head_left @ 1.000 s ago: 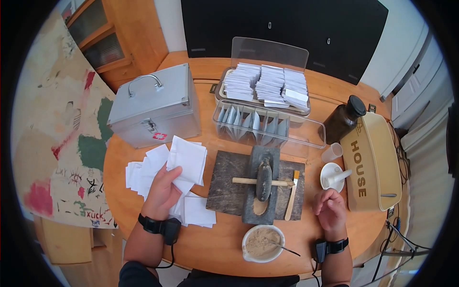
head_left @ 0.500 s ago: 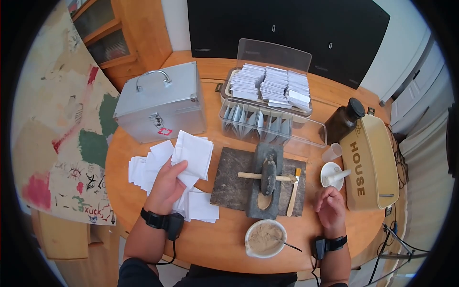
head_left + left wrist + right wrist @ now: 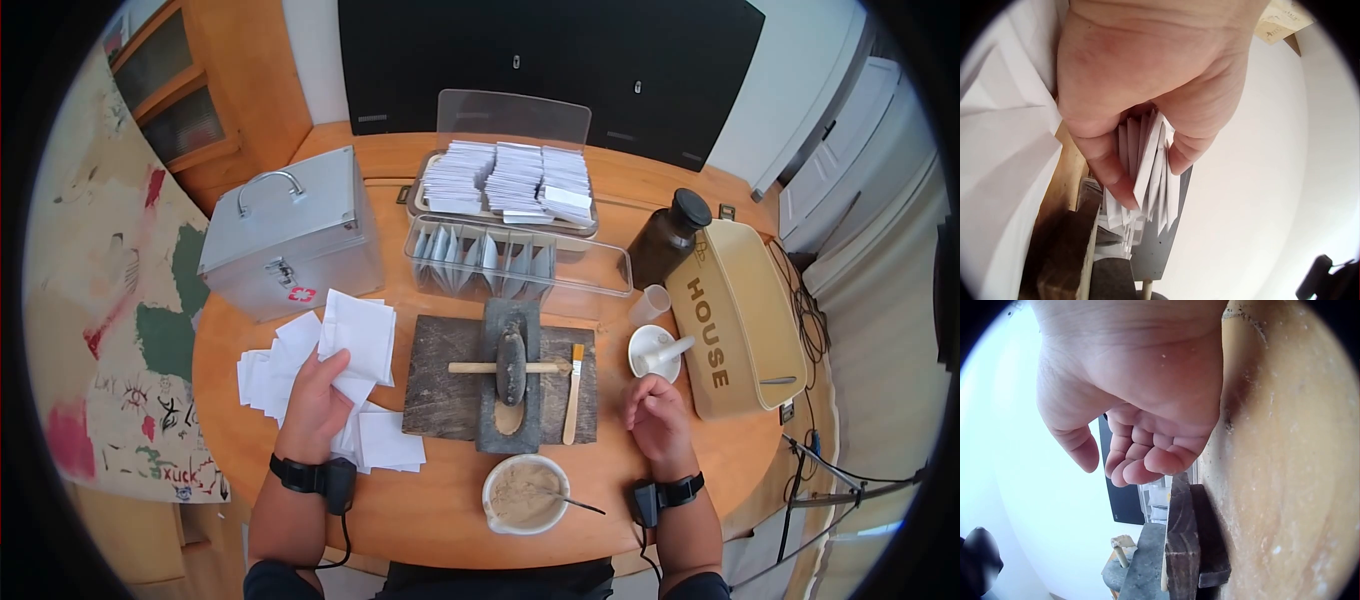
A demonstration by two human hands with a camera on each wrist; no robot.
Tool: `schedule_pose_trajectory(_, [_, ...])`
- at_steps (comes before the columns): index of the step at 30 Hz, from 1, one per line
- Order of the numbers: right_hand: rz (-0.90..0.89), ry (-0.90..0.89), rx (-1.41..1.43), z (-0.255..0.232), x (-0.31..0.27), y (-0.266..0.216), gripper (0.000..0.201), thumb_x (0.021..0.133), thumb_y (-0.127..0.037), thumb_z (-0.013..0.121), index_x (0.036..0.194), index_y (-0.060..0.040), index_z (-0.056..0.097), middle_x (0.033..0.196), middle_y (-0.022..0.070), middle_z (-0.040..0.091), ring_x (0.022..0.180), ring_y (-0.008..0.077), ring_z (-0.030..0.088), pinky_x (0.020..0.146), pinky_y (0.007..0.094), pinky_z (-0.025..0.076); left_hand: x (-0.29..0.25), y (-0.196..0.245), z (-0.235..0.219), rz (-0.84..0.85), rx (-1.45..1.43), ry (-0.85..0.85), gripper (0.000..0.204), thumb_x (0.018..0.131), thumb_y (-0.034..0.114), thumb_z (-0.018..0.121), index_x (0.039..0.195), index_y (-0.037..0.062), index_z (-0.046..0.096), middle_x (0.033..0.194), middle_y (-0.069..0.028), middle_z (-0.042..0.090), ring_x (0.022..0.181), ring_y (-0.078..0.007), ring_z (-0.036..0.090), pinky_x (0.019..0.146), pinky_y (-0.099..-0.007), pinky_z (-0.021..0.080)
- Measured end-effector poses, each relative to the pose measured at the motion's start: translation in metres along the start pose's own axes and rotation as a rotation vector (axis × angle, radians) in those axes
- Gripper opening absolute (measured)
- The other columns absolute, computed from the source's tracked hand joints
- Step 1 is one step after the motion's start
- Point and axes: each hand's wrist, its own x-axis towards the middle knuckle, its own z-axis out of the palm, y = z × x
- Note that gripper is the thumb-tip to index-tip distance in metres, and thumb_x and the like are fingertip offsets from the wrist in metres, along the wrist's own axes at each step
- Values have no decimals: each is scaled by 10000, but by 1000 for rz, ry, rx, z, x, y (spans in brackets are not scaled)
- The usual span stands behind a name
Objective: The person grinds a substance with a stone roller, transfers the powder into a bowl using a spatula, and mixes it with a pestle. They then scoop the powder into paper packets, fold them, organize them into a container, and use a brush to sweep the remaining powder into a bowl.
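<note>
My left hand (image 3: 318, 398) grips several white paper packets (image 3: 362, 335), held above other white packets (image 3: 268, 372) spread on the table. In the left wrist view the thumb and fingers pinch this fanned stack of packets (image 3: 1155, 169) from both sides. My right hand (image 3: 660, 418) holds nothing; its fingers curl loosely, as the right wrist view also shows. It is nearest to a small white mortar (image 3: 640, 372) with a white pestle (image 3: 668, 351) and a flat brush (image 3: 572, 405). Between the hands stands a stone grinding trough (image 3: 525, 330) with a wooden-handled stone roller (image 3: 511, 372).
Under the trough lies a dark board (image 3: 435, 395). A white bowl of beige powder (image 3: 525, 497) sits at the front. Behind are a clear divided box (image 3: 590, 265), a tray of white packets (image 3: 515, 178) and a silver case (image 3: 300, 240). A dark bottle (image 3: 665, 245) and a cream box (image 3: 735, 330) stand right.
The head view has shifted, so the table's things sit further left in it. Both hands keep much the same pose, the left one still holding the packets.
</note>
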Motion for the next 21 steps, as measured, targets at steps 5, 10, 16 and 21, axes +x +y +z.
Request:
schedule_pose_trajectory(5, [20,19,28,-1,-2,-1,108,913,-139,601,952,-40,586,825,74,609,716,148,567,632,247,447,2,-2,-4,-6,36,17,455,971,135,539,1404,55,428,1216,-93,635,1027,-230,666,735,-360,578])
schedule_pose_trajectory(10, [18,-31,44,-5,0,3,108,910,-140,610,955,-44,587,837,68,617,721,146,576,628,245,451,2,-2,-4,-19,33,24,466,970,134,540,1414,59,423,1226,-91,631,1074,-231,649,794,-372,569])
schedule_pose_trajectory(16, [14,63,-8,-4,-4,2,131,893,-156,639,932,-41,590,788,60,600,684,143,572,611,245,453,4,-4,0,9,7,-28,469,962,113,555,1409,41,435,1267,-92,617,1146,-236,619,941,-399,527])
schedule_pose_trajectory(21, [-59,57,-71,-11,-1,9,194,903,-202,654,926,-40,551,743,55,573,634,144,568,526,252,476,5,-8,-14,-19,-40,-60,480,949,88,600,1399,21,449,1292,-97,603,1188,-225,595,1024,-405,485])
